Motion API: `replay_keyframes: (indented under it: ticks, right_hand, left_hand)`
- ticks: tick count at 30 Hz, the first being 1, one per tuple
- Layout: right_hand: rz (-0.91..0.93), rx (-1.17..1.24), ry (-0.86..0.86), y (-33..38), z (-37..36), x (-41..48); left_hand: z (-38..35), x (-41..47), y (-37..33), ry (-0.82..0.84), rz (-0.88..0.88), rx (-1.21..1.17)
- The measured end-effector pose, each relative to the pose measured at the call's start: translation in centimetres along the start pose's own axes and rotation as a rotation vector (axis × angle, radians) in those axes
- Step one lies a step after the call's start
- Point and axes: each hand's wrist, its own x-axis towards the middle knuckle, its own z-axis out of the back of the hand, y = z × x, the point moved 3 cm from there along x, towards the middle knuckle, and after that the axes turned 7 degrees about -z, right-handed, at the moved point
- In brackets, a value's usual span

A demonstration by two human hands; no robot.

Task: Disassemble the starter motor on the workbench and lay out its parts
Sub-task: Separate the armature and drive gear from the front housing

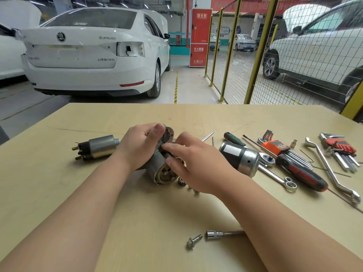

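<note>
Left hand (pixel 137 146) grips starter housing (pixel 157 163) | right hand (pixel 198 167) pinches it | grey, open-ended

Near the right edge of the workbench (pixel 157 213) lie a red-and-black screwdriver (pixel 302 173), an orange hex-key set (pixel 275 146), a red hex-key set (pixel 341 147) and a ring spanner (pixel 329 170). Beyond the far edge stand a white car (pixel 88 55) and a yellow mesh fence (pixel 245 61).

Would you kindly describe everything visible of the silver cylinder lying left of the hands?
The cylinder lies on its side on the wooden workbench. Its body looks like brushed silver metal. The left end is a black cap with brass-coloured terminals sticking out. Its right end lies close to the left hand; contact is unclear.
</note>
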Motion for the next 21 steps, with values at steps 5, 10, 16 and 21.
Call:
replay_keyframes:
  ticks: [5, 10, 16, 21]
  right_hand:
    - [0.037, -0.053, 0.031, 0.0, 0.1, -0.2]
    - [0.096, -0.099, 0.007, 0.2, 0.3, -0.2]
    - [-0.105, 0.204, -0.176, -2.0, 1.4, -0.6]
    - [-0.256, 0.299, -0.19, -3.4, 1.4, -0.4]
  left_hand:
    - [0.1, 0.0, 0.1, -0.018, 0.0, 0.004]
    - [0.1, -0.2, 0.2, -0.021, -0.011, -0.005]
    - [0.3, -0.8, 0.1, -0.118, -0.062, -0.025]
    - [0.2, -1.1, 0.3, -0.207, -0.141, 0.002]
